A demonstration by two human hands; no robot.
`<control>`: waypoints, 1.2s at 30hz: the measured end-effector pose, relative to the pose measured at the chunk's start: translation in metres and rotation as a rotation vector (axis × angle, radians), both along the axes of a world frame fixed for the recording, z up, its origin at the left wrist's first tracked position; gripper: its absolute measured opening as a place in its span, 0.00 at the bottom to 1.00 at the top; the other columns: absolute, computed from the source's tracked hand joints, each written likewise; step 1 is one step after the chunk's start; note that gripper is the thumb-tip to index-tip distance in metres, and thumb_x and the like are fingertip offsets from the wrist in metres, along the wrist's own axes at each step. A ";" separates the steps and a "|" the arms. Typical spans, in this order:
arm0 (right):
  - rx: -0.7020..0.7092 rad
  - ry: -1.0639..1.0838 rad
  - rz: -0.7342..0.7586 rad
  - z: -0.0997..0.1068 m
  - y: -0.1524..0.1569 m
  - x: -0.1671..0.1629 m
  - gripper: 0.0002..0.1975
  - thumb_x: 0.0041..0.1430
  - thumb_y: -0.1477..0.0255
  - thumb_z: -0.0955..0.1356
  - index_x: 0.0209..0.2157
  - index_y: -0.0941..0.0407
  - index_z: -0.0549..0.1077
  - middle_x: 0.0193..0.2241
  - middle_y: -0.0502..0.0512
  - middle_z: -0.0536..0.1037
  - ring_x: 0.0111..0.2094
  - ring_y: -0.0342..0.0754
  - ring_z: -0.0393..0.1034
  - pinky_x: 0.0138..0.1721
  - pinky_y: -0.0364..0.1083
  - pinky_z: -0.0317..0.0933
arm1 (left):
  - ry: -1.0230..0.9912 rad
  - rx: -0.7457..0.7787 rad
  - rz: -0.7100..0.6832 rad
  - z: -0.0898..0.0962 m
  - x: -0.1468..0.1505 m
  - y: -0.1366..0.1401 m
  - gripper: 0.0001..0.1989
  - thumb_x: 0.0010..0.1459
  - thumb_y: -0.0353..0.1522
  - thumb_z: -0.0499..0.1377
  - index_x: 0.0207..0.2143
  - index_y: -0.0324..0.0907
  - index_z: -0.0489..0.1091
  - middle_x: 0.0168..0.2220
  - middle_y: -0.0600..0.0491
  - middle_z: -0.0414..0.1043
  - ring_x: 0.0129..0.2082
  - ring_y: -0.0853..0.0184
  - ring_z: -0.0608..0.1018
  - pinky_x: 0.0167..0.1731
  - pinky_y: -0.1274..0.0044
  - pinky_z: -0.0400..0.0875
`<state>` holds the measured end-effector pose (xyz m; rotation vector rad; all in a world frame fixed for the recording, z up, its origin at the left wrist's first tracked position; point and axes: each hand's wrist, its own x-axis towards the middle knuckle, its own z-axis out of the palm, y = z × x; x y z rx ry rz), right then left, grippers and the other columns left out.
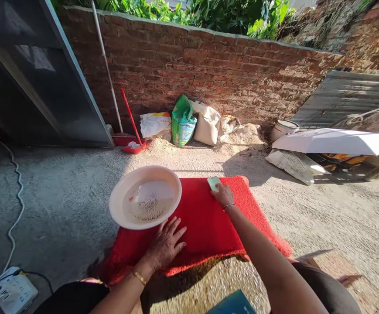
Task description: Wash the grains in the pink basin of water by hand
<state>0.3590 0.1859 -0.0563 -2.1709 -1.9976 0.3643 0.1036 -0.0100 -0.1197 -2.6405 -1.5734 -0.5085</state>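
A red, shaggy-edged mat [200, 218] is spread out in front of me, its middle darker and smoother than its borders. My left hand [167, 242] lies on its near left part, fingers spread, close to the basin's rim. A round white basin [120, 209] with clear liquid and rippling reflections inside stands over the mat's left side. Toward the mat's far right, my right hand [223, 195] grips a flat, pale green block [213, 182] from its near end. The block rests on the mat; its underside is hidden, so I cannot tell its exact kind.
Wet ground and a dark teal object [232, 304] lie below the mat. A power strip [12, 290] with cables sits at lower left. Along the brick wall [182, 65] stand a red dustpan [134, 148], a green sack [183, 124] and a white umbrella [336, 140].
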 end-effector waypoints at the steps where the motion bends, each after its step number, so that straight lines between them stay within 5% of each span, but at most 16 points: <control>1: -0.001 -0.005 -0.052 0.000 0.004 0.025 0.24 0.58 0.59 0.66 0.55 0.49 0.70 0.49 0.60 0.70 0.46 0.52 0.71 0.47 0.49 0.61 | 0.005 0.003 0.002 0.001 0.000 0.000 0.23 0.62 0.41 0.58 0.59 0.49 0.67 0.64 0.44 0.61 0.64 0.54 0.62 0.61 0.57 0.56; 6: -0.022 -0.005 -0.372 0.001 0.007 0.147 0.26 0.56 0.56 0.65 0.54 0.53 0.72 0.46 0.64 0.72 0.43 0.56 0.72 0.43 0.52 0.64 | 0.022 -0.014 0.013 0.004 0.001 -0.002 0.24 0.61 0.40 0.60 0.59 0.50 0.66 0.64 0.46 0.61 0.63 0.54 0.63 0.61 0.57 0.57; 9: 0.034 0.038 -0.489 0.000 0.000 0.173 0.29 0.54 0.53 0.66 0.52 0.55 0.74 0.45 0.66 0.73 0.40 0.59 0.73 0.40 0.54 0.65 | 0.021 -0.038 0.022 0.005 0.002 -0.004 0.24 0.61 0.41 0.60 0.59 0.50 0.66 0.64 0.46 0.60 0.64 0.54 0.62 0.61 0.57 0.56; 12: 0.085 0.157 -0.400 -0.001 -0.014 0.140 0.29 0.52 0.52 0.67 0.51 0.54 0.75 0.42 0.64 0.74 0.38 0.56 0.73 0.39 0.52 0.65 | 0.014 -0.059 0.032 0.006 0.003 -0.005 0.24 0.61 0.41 0.60 0.59 0.50 0.66 0.64 0.46 0.60 0.64 0.54 0.61 0.62 0.57 0.56; 16: 0.106 0.296 -0.122 -0.003 -0.043 0.038 0.24 0.54 0.55 0.67 0.48 0.53 0.76 0.41 0.59 0.74 0.40 0.51 0.72 0.41 0.47 0.64 | -0.033 -0.073 0.046 0.007 0.005 -0.005 0.23 0.62 0.42 0.58 0.58 0.49 0.68 0.64 0.45 0.60 0.64 0.54 0.62 0.62 0.55 0.55; 23: -0.055 0.341 0.071 -0.005 -0.089 -0.105 0.20 0.57 0.54 0.66 0.45 0.51 0.73 0.43 0.56 0.72 0.41 0.49 0.72 0.40 0.46 0.62 | -0.170 -0.102 0.066 0.013 0.005 -0.007 0.21 0.64 0.42 0.55 0.56 0.46 0.69 0.60 0.47 0.66 0.62 0.55 0.65 0.61 0.57 0.58; 28: -0.074 0.183 0.164 -0.006 -0.093 -0.129 0.19 0.58 0.52 0.64 0.40 0.52 0.72 0.42 0.56 0.70 0.39 0.51 0.72 0.39 0.47 0.62 | -0.205 -0.103 0.051 0.015 0.005 -0.007 0.18 0.64 0.42 0.55 0.52 0.46 0.72 0.58 0.46 0.68 0.60 0.55 0.66 0.62 0.57 0.58; 36: -0.098 0.089 0.083 0.005 -0.081 -0.106 0.19 0.55 0.54 0.67 0.40 0.53 0.72 0.43 0.58 0.70 0.42 0.53 0.72 0.42 0.50 0.62 | -0.215 -0.063 0.045 0.008 0.005 -0.007 0.18 0.65 0.41 0.55 0.51 0.42 0.72 0.57 0.44 0.67 0.60 0.55 0.65 0.61 0.58 0.58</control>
